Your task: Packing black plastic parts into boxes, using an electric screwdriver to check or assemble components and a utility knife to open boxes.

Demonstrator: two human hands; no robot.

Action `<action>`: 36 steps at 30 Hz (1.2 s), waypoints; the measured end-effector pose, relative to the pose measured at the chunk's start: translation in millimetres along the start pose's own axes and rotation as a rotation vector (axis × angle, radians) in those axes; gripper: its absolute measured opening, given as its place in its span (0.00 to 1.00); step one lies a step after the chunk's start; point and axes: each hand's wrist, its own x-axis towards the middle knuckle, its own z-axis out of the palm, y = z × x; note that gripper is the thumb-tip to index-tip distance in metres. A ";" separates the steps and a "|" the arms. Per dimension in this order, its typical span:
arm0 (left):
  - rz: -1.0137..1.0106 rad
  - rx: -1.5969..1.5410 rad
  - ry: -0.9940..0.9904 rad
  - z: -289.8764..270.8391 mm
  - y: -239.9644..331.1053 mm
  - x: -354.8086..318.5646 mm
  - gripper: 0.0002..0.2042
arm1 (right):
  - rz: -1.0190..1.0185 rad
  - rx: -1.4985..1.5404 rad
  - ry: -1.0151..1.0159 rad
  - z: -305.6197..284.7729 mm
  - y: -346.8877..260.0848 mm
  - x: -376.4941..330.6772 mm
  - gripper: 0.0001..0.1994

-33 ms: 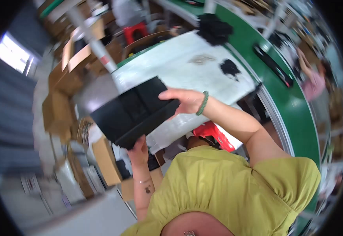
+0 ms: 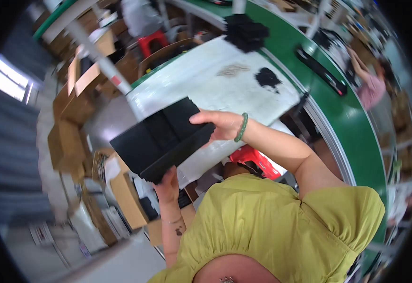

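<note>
Both my hands hold a thick stack of black flat rectangular pieces (image 2: 156,137) in the air, over the near left edge of the white-topped table. Layered edges show along its near side, and the stack is tilted. My right hand (image 2: 220,124) grips its right end, thumb on top and fingers mostly hidden underneath. At the near lower corner, my left hand (image 2: 169,185) is closed round the edge from below, its fingers partly behind the stack. Another pile of black pieces (image 2: 246,33) lies at the table's far end, beside the green belt.
On the white tabletop (image 2: 187,70) lie small black pieces (image 2: 267,79) and a patch of thin beige pieces (image 2: 233,70). A green conveyor (image 2: 343,115) runs along the right, carrying a long black object (image 2: 321,70). Open cartons (image 2: 126,200) stand at left. A person in pink (image 2: 372,89) sits across the belt.
The table, belt and cartons have shifted slightly left in the picture. The stack stays in both my hands with about the same grip.
</note>
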 end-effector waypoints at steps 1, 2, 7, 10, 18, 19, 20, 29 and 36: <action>-0.105 0.071 -0.072 -0.2 -7.4 1.2 0.24 | -0.003 0.060 0.027 -15.8 1.6 -15.4 0.27; -0.206 0.227 -0.243 -4.1 -12.5 8.2 0.28 | 0.006 0.114 0.045 -31.0 6.1 -33.6 0.27; -0.640 -0.093 -0.453 25.6 -34.6 44.9 0.42 | -0.055 0.179 0.214 -109.5 32.6 -72.4 0.33; -0.734 -0.041 -0.493 55.5 -43.7 72.4 0.45 | -0.082 0.164 0.232 -142.1 25.7 -71.6 0.32; -0.960 0.143 -0.225 139.7 -108.5 216.8 0.25 | -0.159 0.056 0.315 -242.3 -72.4 1.0 0.37; -0.948 0.141 -0.236 149.0 -122.8 245.4 0.25 | -0.163 0.025 0.394 -262.4 -93.0 13.4 0.38; -0.930 0.117 -0.232 158.3 -138.5 275.4 0.24 | -0.170 -0.006 0.474 -284.8 -112.8 28.1 0.39; -0.941 0.153 -0.306 211.2 -248.7 472.3 0.24 | -0.549 0.270 0.655 -424.6 -186.1 130.3 0.28; -1.096 0.207 -0.239 217.6 -281.0 507.7 0.19 | -0.629 0.454 0.789 -465.9 -167.5 163.5 0.43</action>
